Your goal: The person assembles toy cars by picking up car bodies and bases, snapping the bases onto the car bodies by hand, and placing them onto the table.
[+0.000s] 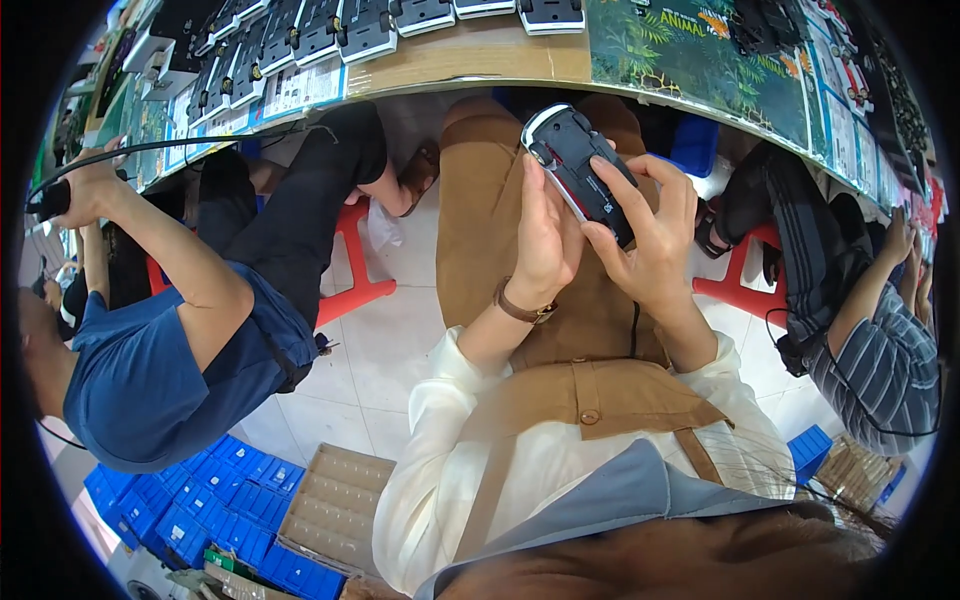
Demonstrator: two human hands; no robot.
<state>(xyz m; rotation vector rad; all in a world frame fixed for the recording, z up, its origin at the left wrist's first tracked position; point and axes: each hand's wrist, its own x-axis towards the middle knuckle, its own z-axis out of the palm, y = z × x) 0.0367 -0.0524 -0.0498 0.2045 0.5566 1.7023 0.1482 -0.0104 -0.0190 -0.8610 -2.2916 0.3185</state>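
Observation:
Above my lap is a toy car (578, 165), its black underside turned up and a white and red body edge showing along its left side. My left hand (545, 235) supports it from the left, palm and fingers against that side, some of them hidden behind the car. With index finger and thumb my right hand (655, 230) grips it at the underside and lower end; the other fingers are bent and clear of it. Whether a small part sits under those fingertips cannot be made out.
Ahead, a table (480, 68) carries rows of upturned toy cars (365, 30) and a green printed box sheet (690, 60). Co-workers sit at left (190, 340) and right (880, 360), near red stools (350, 265). Blue bins (225, 490) and a cardboard tray (335, 500) lie behind left.

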